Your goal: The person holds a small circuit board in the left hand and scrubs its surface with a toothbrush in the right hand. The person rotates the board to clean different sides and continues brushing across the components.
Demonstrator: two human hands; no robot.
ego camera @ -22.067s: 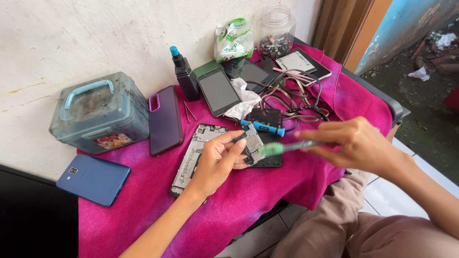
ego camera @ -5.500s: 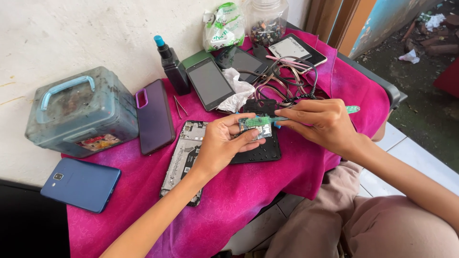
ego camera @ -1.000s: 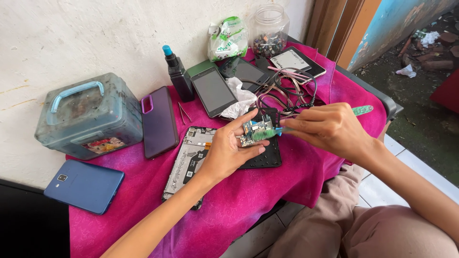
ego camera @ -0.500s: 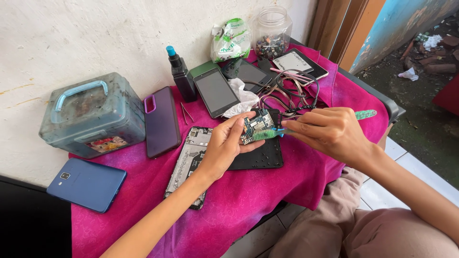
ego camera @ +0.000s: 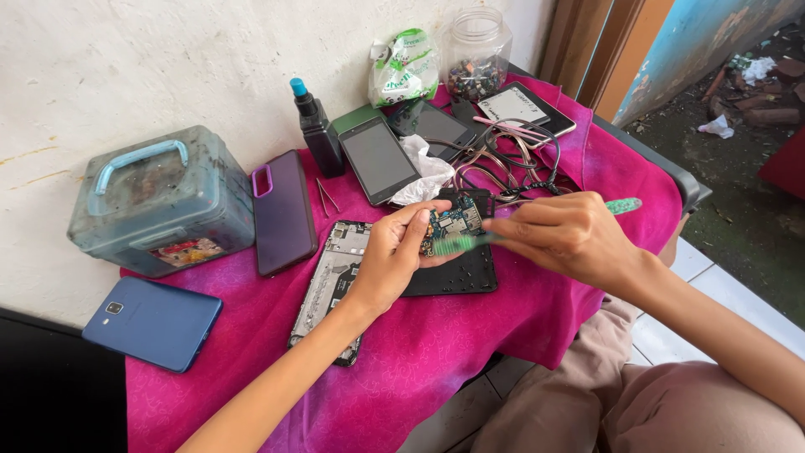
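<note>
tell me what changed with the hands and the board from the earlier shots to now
The left hand has lifted the small circuit board off the black mat and keeps holding it up. The right hand has closed in from the right and now puts the green brush against the board. The phones, the toolbox and the pink cloth have stayed put.

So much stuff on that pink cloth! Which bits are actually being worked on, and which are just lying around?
In use:
left hand
circuit board
right hand
green brush

Lying about:
blue phone
plastic box
dark bottle
tweezers
glass jar
cables
</note>
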